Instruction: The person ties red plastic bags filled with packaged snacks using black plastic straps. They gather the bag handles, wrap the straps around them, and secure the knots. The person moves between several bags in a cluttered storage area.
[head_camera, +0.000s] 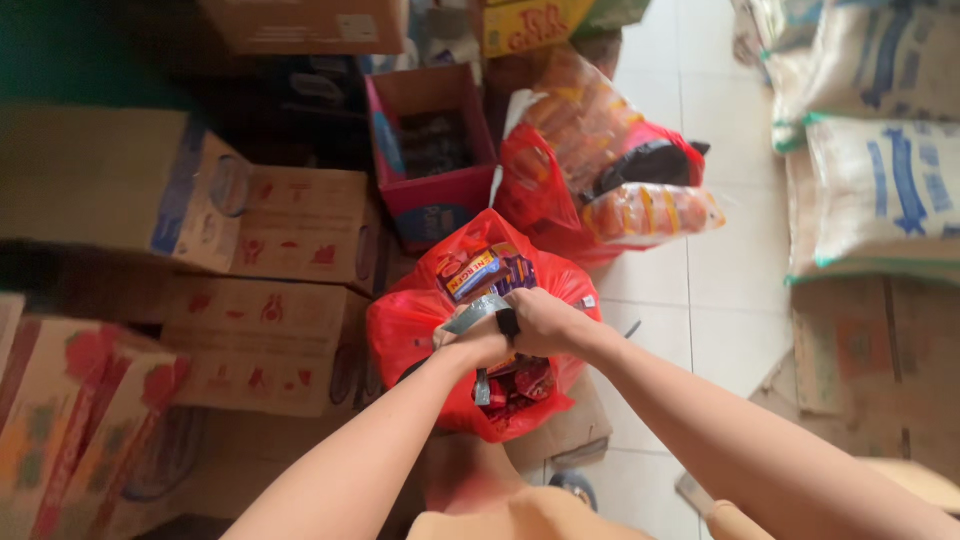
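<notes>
Both hands meet over one red bag (410, 335) of snack packets on the tiled floor (720, 290). The left hand (470, 345) and right hand (540, 320) close their fingers on one grey strip (475, 312). A second red bag (540, 190) lies behind. Three sacks (880, 180) line the floor's right edge; cartons (290, 340) line its left.

Both hands, left hand (470, 340) and right hand (540, 320), cover the mouth of the red plastic bag (410, 335); the grey strip (475, 312) they grip is blurred. White sacks (880, 170) run off the right edge.
</notes>
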